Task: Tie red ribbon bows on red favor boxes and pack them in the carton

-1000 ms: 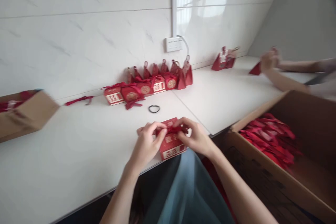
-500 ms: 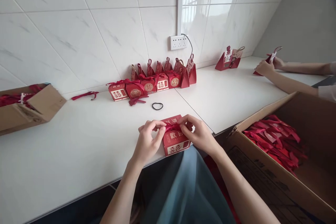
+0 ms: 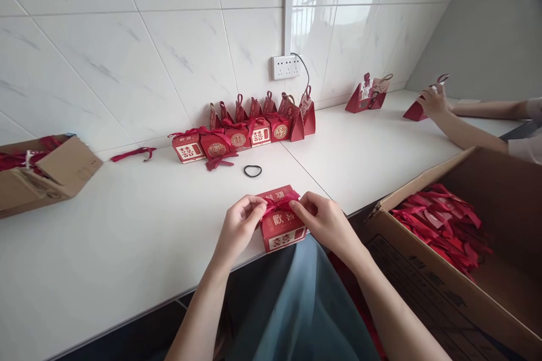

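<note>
A red gift box (image 3: pixel 280 225) with gold characters on its top and a pale printed front panel rests at the counter's near edge. Across its top lies a bow of red ribbon (image 3: pixel 279 205). My left hand (image 3: pixel 244 224) pinches the bow's left side between thumb and fingertips. On the other side, my right hand (image 3: pixel 320 215) is closed on the right part of the same ribbon, thumb in front. Beyond the box lies a black elastic band (image 3: pixel 253 171), apart from both hands.
Finished-looking red boxes (image 3: pixel 228 144) line the tiled wall, with triangular boxes (image 3: pixel 302 121) behind and beside them. At right stands a large carton (image 3: pixel 440 259) of red ribboned pieces; at left, a smaller carton (image 3: pixel 55 180). A co-worker's hands (image 3: pixel 434 102) hold a triangular box.
The bow's loops look fuller and wider, and my hands have spread slightly apart along the ribbon. The co-worker's triangular box now stands more upright on the counter.
</note>
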`<state>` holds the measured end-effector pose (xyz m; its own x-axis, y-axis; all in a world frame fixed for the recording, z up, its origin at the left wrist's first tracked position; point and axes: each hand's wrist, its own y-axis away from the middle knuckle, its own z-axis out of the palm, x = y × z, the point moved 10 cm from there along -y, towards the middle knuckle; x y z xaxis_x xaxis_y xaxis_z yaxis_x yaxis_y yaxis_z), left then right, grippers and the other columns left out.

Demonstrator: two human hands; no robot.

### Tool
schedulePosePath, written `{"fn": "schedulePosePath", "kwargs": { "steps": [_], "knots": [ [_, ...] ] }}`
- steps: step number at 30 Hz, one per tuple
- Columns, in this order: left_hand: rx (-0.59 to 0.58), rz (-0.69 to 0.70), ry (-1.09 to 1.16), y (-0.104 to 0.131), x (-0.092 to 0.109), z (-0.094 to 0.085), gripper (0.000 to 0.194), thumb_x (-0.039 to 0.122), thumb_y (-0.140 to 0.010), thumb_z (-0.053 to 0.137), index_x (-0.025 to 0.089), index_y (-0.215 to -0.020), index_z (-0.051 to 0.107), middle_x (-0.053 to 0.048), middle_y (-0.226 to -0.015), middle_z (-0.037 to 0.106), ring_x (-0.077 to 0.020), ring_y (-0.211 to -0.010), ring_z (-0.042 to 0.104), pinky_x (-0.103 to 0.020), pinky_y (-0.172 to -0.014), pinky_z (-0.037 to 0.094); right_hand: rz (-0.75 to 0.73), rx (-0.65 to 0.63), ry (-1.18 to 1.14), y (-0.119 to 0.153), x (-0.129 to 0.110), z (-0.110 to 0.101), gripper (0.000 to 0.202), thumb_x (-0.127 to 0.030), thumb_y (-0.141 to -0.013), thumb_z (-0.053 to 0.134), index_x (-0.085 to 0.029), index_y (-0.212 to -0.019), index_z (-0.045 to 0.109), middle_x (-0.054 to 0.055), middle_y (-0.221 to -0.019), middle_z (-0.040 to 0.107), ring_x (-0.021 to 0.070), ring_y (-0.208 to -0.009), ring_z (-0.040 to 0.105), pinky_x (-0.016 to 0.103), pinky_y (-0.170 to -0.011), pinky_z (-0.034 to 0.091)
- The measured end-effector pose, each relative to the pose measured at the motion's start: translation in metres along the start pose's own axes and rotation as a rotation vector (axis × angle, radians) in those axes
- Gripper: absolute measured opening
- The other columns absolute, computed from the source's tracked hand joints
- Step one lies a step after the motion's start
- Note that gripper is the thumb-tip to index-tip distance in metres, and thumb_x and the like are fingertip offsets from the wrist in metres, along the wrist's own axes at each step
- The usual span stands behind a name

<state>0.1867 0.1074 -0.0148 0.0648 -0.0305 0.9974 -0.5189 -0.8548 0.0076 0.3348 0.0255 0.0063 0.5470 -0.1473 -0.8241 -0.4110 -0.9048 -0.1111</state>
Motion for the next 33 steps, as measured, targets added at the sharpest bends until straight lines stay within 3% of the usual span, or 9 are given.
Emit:
{"fn": "schedulePosePath", "kwargs": {
  "steps": [4, 13, 21, 27, 33],
  "knots": [
    [-0.010, -0.028, 0.042, -0.001, -0.003, 0.000, 0.018, 0.034, -0.077, 0.062, 0.017, -0.080, 0.058, 0.004, -0.065, 0.054, -0.0063, -0.054, 0.046, -0.015, -0.049, 0.036, 0.023, -0.072, -0.157, -0.008, 0.009, 0.010, 0.036, -0.048, -0.082, 0.049, -0.020, -0.061, 0.044, -0.004, -0.054, 0.044, 0.0102, -0.052, 0.038, 0.024, -0.049, 0.028],
    [-0.059, 0.058, -0.057, -0.002, 0.000, 0.000, 0.013, 0.029, -0.077, 0.059, 0.017, -0.077, 0.056, 0.004, -0.064, 0.050, -0.0070, -0.056, 0.042, -0.017, -0.051, 0.034, 0.085, -0.244, -0.808, -0.015, 0.026, 0.035, 0.040, -0.050, -0.073, 0.065, -0.018, -0.061, 0.044, -0.004, -0.059, 0.047, 0.0074, -0.054, 0.039, 0.022, -0.053, 0.028],
    [-0.068, 0.129, -0.048, -0.003, 0.001, -0.001, 0.013, 0.029, -0.078, 0.056, 0.017, -0.074, 0.053, 0.004, -0.061, 0.046, -0.0074, -0.054, 0.038, -0.019, -0.050, 0.032, 0.167, -0.295, -1.059, -0.013, 0.033, 0.047, 0.043, -0.048, -0.068, 0.073, -0.018, -0.058, 0.043, -0.005, -0.053, 0.046, 0.0061, -0.047, 0.037, 0.021, -0.047, 0.026],
    [-0.027, 0.121, -0.123, -0.001, 0.005, 0.001, 0.016, 0.034, -0.081, 0.055, 0.018, -0.078, 0.053, 0.004, -0.064, 0.049, -0.0094, -0.057, 0.043, -0.020, -0.052, 0.034, 0.138, -0.221, -0.905, -0.012, 0.029, 0.037, 0.043, -0.054, -0.072, 0.067, -0.018, -0.063, 0.046, -0.003, -0.060, 0.050, 0.0080, -0.054, 0.043, 0.021, -0.052, 0.032],
    [0.014, 0.132, -0.290, 0.003, 0.015, 0.003, 0.024, 0.042, -0.084, 0.053, 0.019, -0.079, 0.056, 0.002, -0.067, 0.052, -0.0118, -0.063, 0.049, -0.021, -0.058, 0.039, 0.070, -0.159, -0.645, -0.013, 0.025, 0.026, 0.044, -0.057, -0.077, 0.059, -0.018, -0.063, 0.045, -0.006, -0.057, 0.042, 0.0073, -0.053, 0.035, 0.022, -0.050, 0.026]
  ]
}}
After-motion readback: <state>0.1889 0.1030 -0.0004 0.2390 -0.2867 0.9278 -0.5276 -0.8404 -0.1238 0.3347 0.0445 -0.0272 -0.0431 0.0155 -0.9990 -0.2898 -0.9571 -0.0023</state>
